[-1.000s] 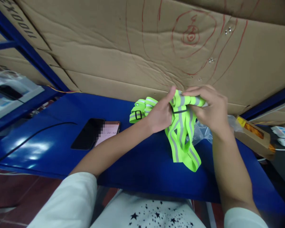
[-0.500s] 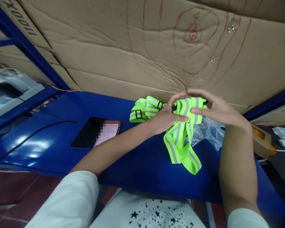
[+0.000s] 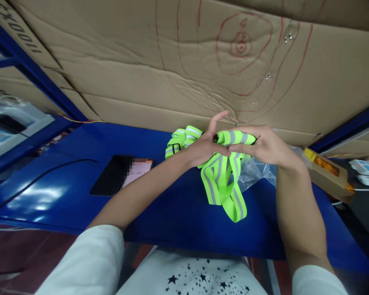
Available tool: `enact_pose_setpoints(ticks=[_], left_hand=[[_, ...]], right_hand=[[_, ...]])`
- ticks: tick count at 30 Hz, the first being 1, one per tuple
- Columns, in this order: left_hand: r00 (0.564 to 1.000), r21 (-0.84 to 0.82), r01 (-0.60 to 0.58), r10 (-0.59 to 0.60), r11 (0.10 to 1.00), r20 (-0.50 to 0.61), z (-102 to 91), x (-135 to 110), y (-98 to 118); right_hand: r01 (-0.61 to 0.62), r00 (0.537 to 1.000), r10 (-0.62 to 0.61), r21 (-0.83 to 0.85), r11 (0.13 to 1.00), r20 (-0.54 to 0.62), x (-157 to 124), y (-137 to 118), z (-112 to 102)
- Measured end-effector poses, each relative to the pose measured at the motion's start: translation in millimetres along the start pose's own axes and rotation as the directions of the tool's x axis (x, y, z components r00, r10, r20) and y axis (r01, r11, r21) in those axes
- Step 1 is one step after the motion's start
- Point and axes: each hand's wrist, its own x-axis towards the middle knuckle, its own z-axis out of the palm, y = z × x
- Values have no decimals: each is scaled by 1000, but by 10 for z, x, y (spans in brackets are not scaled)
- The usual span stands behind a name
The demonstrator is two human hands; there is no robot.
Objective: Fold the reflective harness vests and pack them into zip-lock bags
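Between my hands is a neon-yellow reflective strap [image 3: 236,138] with grey stripes, its upper part folded into a flat bundle. My right hand [image 3: 264,143] grips the bundle's right end, thumb in front and fingers behind. At its left end, my left hand [image 3: 204,147] holds on with the thumb along the lower edge, while one finger points up and away. Loose loops of the strap [image 3: 224,184] hang below, over the blue surface. Behind my left hand lies a second bundle of neon straps [image 3: 181,139] with a black buckle. Some of my fingers are hidden behind the strap.
Clear plastic bags [image 3: 252,172] lie behind my right wrist. To the right sits a cardboard box with a window [image 3: 329,170]. Two phones [image 3: 112,174] and a black cable [image 3: 49,172] are on the blue table [image 3: 172,221]. A cardboard wall [image 3: 126,69] stands behind.
The folded bundle has tipped from facing me to nearly edge-on and shifted slightly left in view. My left finger has lifted away from it; my right hand has wrapped further over its end.
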Motion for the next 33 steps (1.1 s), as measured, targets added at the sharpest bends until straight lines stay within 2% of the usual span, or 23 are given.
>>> enact_pose_setpoints(ticks=[2, 6, 9, 11, 15, 20, 22, 24, 27, 29, 30, 33], left_hand=[[998, -3, 21, -21, 1000, 55, -23, 10, 3], [990, 45, 105, -109, 993, 93, -80, 23, 10], [966, 88, 163, -177, 983, 187, -115, 22, 0], [960, 60, 158, -168, 986, 225, -132, 28, -26], [981, -38, 93, -85, 995, 175, -141, 64, -82], [972, -195, 89, -43, 977, 230, -103, 97, -35], [980, -253, 96, -46, 963, 195, -94, 90, 19], [991, -276, 100, -69, 956, 119, -98, 71, 78], [995, -219, 103, -102, 970, 16, -104, 45, 135], [994, -167, 100, -106, 981, -27, -83, 46, 132], [994, -147, 89, -98, 985, -52, -60, 50, 116], [989, -86, 48, -59, 995, -133, 47, 44, 31]], right_hand=[[18, 998, -17, 5, 1000, -52, -23, -58, -15], [36, 983, -33, 14, 999, -182, -56, -113, -10], [13, 970, -8, 20, 1000, -245, -64, -92, 15], [2, 961, 2, 15, 1000, -278, -63, -74, 36], [66, 936, -94, -94, 993, -340, -43, -61, 75], [184, 924, -270, -304, 935, -272, 2, -56, 86], [194, 928, -301, -407, 892, -218, 29, -65, 89], [212, 945, -298, -443, 871, -134, 53, -81, 86], [265, 963, -266, -327, 907, 41, 57, -95, 44], [250, 966, -230, -211, 945, 118, 31, -80, -14], [218, 974, -203, -165, 962, 105, 13, -63, -47], [91, 995, -95, -92, 992, -38, -31, 12, -117]])
